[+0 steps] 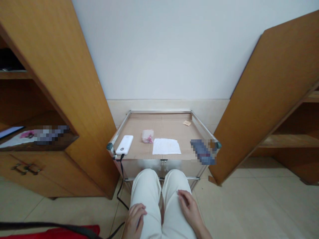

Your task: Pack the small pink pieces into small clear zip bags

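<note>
My left hand rests on the left thigh of the white trousers, fingers loosely bent and holding nothing. On the other thigh lies my right hand, empty, its thumb apart from the fingers. Both are well short of the low table beyond my knees. A white sheet, perhaps paper or cloth, lies flat near its front edge. Left of that is a small folded bundle with a pink pattern. A white power bank with a black cable plugged in sits at the left corner.
A small tan packet lies at the back right of the tabletop; a blurred blue-grey thing is at its right front. Wooden cabinets stand left and right, with a pale wall behind. Something red lies lower left.
</note>
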Available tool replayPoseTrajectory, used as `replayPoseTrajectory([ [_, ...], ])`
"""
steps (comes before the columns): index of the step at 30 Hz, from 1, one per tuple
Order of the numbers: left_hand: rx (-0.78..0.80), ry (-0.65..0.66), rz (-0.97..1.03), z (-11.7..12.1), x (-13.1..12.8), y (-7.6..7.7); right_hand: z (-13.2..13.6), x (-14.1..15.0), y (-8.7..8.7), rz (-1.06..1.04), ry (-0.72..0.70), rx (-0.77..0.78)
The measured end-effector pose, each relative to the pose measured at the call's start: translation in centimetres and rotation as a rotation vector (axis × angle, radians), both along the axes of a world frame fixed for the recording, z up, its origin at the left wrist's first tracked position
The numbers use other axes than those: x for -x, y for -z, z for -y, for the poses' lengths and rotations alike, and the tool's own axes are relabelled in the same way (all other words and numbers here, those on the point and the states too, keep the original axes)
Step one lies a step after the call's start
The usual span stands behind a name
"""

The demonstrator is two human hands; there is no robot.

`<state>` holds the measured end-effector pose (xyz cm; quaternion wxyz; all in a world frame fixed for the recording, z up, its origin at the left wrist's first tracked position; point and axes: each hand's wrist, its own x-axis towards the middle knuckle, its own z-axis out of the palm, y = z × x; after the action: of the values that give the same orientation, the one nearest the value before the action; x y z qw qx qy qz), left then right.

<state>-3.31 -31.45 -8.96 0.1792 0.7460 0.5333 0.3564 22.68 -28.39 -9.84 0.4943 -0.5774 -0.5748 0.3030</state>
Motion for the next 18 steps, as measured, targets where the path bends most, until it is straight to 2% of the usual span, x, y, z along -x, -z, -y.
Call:
replayPoseTrajectory([
  [10, 0.056, -0.013, -0.034, -0.16, -0.28, -0.43, -0.53, 0.14, -0.06, 0.036, 0.015, -0.066],
  [18, 0.007, -0.044, -0.035, -0.80, -0.25, -0.36, -0.65, -0.07, 0.36, 0.072, 0.005, -0.050],
])
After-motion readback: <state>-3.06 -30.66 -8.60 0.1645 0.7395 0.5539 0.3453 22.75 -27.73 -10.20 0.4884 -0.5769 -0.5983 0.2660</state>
